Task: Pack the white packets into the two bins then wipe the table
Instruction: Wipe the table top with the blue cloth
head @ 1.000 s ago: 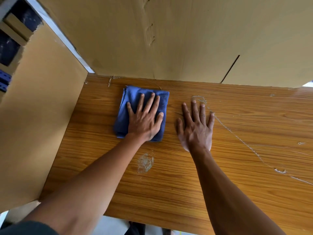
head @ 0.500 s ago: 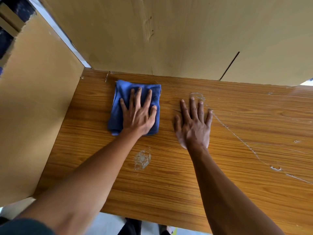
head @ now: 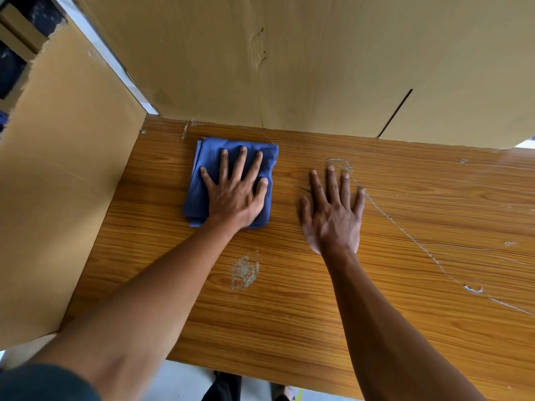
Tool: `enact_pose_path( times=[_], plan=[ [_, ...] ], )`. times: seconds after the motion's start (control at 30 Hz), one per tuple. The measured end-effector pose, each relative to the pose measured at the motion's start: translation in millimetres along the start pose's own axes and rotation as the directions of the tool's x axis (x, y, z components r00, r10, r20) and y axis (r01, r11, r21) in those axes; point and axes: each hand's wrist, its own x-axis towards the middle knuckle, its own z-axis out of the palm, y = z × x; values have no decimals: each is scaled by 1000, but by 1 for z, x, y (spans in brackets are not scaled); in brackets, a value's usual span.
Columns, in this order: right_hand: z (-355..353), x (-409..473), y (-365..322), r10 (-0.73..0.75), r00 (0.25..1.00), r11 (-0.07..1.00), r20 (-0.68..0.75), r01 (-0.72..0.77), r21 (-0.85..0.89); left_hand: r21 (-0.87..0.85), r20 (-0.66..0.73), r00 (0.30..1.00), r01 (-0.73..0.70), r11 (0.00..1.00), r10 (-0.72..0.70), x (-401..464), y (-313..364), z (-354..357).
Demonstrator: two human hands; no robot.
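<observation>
Now the left hand (head: 234, 202) presses a folded blue cloth (head: 202, 180) under spread fingers; the right hand (head: 333, 218) lies flat beside it, fingers apart, on the wood-grain surface (head: 289, 314).

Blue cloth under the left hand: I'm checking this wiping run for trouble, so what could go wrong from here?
1. The folded blue cloth sits in the far corner under the left hand; the rough patch nearer the person may get missed.
2. The flat right hand covers table that needs wiping.
</observation>
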Motion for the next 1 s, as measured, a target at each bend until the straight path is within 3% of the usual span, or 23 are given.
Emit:
enact_pose_path(
  times=[0.1,0.3,0.57,0.87,1.0],
  plan=[
    [0,0,0,2,1000,1000,3,-2,10,-5,11,1000,-1,1000,1,-8,-1,2],
    [0,0,0,0,1000,1000,14,0,0,-31,34,999,40,999,-39,63,-4,-13],
    [-3,-1,-2,9,1000,1000,12,-9,14,21,-10,999,-36,999,36,-57,4,15],
    [-1,0,0,2,1000,1000,9,-2,2,-48,33,999,34,998,-33,47,26,-8],
    [-2,0,0,3,1000,1000,26,-3,5,-8,0,998,-57,998,57,-10,21,5]
  ],
)
